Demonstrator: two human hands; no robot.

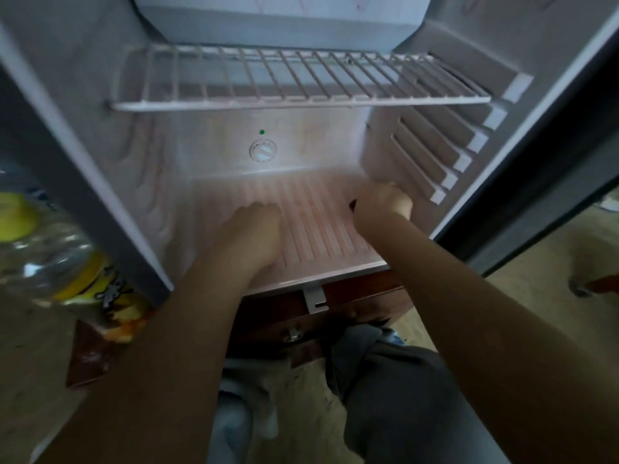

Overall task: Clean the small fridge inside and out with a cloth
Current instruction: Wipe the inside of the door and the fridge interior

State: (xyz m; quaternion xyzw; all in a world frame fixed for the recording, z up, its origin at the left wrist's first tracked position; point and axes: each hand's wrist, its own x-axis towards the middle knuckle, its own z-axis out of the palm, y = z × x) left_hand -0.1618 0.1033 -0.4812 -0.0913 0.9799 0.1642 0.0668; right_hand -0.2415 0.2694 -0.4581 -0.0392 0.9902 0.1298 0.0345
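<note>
- Two hands are inside the fridge (110, 155), both lower than the thermostat dial (263, 150) on its back wall.
- The left hand (256, 229) lies straight below the dial on the ribbed fridge floor (315, 226). Its back is up and its fingertips are bent down. I cannot tell whether it holds anything.
- The right hand (383, 202) is below and right of the dial, curled into a fist by the right wall. A dark scrap (353, 205) shows at its edge. The blur hides what it is and whether it is gripped.
- A wire shelf (301, 78) spans the fridge above the dial.
- Slotted rails (445, 155) step down the wall right of the dial.
- Far left of the dial, beyond the fridge's edge, is a clear bottle (43, 259) with a yellow cap.
- Below the dial, the fridge rests on a dark wooden stand (351, 296).
</note>
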